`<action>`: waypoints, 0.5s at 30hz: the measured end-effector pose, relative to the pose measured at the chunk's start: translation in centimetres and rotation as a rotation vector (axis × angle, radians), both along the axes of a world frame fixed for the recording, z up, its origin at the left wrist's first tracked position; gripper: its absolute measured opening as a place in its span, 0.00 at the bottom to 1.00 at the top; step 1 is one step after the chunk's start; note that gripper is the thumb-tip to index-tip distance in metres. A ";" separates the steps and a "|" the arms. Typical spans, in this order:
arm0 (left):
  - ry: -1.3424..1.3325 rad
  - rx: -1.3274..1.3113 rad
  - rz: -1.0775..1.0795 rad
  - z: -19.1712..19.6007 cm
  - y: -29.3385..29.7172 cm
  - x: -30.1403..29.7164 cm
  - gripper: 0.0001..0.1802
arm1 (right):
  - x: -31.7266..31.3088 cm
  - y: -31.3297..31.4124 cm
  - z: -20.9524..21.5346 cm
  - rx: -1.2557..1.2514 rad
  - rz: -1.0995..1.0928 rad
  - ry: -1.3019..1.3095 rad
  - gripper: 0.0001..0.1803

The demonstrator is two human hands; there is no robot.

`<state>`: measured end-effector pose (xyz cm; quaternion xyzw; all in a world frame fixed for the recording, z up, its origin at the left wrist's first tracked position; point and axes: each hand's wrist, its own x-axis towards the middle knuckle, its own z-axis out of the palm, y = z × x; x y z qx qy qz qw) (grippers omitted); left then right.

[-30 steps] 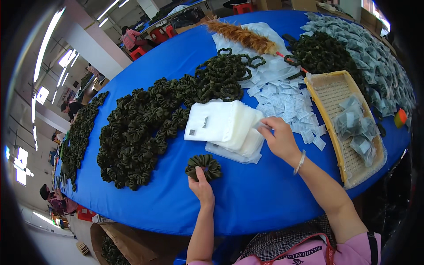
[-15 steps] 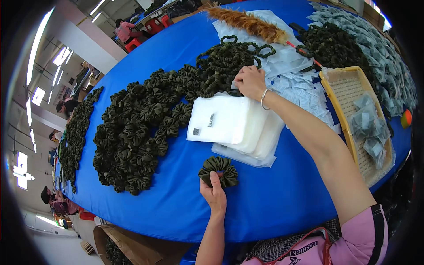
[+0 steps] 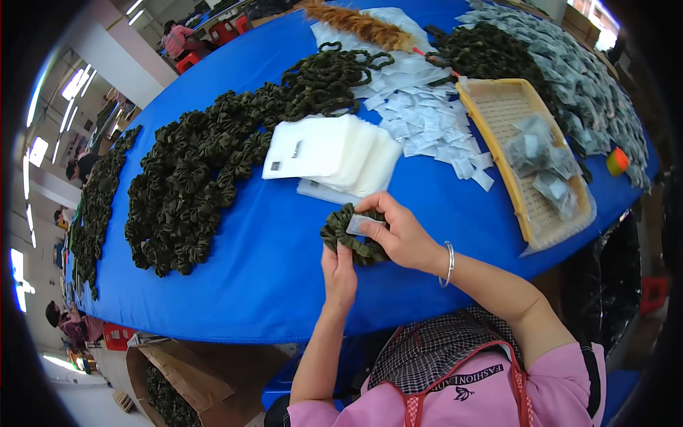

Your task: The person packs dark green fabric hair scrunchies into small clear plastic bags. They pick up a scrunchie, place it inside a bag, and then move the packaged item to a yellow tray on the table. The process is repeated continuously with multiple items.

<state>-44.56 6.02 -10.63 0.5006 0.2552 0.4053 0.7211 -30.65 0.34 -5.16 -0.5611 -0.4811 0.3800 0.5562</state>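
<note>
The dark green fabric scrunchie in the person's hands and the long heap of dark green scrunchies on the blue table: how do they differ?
The dark green fabric scrunchie is a single piece, lifted off the cloth between the left hand and right hand; the heap of dark green scrunchies holds many, lying untouched on the blue table. A small white slip lies against the held one; none shows on the heap. Both share the same colour and ruffled ring shape.

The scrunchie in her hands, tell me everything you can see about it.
The scrunchie is a dark olive ring of gathered, ruffled fabric. It is held just above the blue table. The left hand pinches its lower edge; the right hand holds its right side and presses a small white tag against it.
</note>
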 end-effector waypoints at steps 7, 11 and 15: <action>0.034 -0.021 -0.214 -0.5 -8.2 1.9 0.24 | 0.3 -9.2 -2.2 0.167 -0.222 -0.245 0.09; 0.225 0.529 -0.088 0.7 -6.8 3.3 0.10 | 3.0 -13.1 -2.7 -0.021 -0.224 0.175 0.11; 0.555 0.830 0.445 2.9 5.0 5.6 0.07 | 4.5 -13.9 -5.8 -0.001 -0.409 -0.058 0.13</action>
